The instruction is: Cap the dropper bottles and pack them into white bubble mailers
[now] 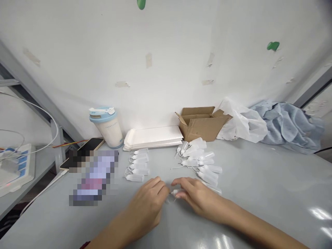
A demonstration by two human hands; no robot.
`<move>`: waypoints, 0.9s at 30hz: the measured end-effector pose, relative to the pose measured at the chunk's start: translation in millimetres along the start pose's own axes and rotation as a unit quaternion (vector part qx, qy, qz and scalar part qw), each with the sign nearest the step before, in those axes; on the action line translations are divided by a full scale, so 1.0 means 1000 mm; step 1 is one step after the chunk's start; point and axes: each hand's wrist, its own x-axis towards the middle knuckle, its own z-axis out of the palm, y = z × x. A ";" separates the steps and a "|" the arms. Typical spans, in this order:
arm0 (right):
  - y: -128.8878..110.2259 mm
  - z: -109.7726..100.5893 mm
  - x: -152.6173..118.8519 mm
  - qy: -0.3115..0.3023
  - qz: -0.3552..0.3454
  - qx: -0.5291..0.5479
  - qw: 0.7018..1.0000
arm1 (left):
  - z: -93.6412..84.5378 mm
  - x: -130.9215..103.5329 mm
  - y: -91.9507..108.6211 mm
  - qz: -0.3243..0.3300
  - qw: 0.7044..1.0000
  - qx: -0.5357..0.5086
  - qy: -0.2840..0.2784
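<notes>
Close to the middle of the table, my right hand (pixel 194 194) is closed around a small translucent needle-tip bottle (pixel 175 192), its tip pointing left. Most of the bottle's body is hidden by my fingers. At the tip, my left hand (pixel 153 195) has its fingers pinched together; what sits between them is hidden. A thin clear loop hangs blurred below the tip. Beyond my left hand, several similar bottles (pixel 140 161) lie side by side in a column, tips to the left. A looser heap of bottles (pixel 197 155) lies beyond my right hand.
A stack of white envelopes (pixel 155 135) lies against the wall between a blue-lidded cup (pixel 107 129) and an open cardboard box (pixel 203 128). To the right are a white plastic bag (pixel 241 121) and bluish cloth (pixel 287 124). Two phones, one blurred out (pixel 95 178), lie left.
</notes>
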 end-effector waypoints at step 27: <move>0.001 0.005 0.003 0.048 -0.029 -0.080 0.995 | -0.019 0.007 -0.013 -0.116 0.965 -0.233 0.039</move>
